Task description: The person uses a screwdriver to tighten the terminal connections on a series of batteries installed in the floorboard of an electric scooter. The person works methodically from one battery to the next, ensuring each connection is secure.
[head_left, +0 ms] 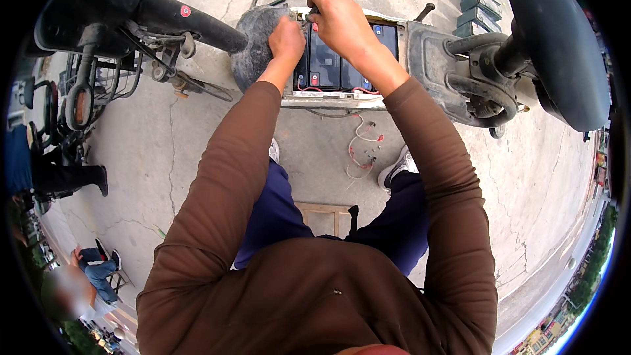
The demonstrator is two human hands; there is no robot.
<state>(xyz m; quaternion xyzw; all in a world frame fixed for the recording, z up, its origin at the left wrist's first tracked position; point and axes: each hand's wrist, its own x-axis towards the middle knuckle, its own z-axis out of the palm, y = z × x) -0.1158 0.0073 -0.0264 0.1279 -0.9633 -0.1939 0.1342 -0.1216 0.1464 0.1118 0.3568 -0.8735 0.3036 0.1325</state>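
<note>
Curled at the left end of the scooter's [430, 59] open, pale-rimmed battery compartment [335, 102], the bare left hand [287, 41] hides whatever it grips, so I can't tell. Close beside it, the bare right hand [345, 26] pinches a small dark piece [314, 10] above the black rectangular batteries [325, 62] sitting inside. Thin red-and-white wires [356, 136] lie on the grey concrete ground [309, 158] nearby.

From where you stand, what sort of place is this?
Probably an outdoor repair area: a dusty scooter with a black padded seat stands on cracked grey concrete ground, its black rectangular batteries exposed, and dark grey-green box-shaped blocks sit beyond it.
</note>
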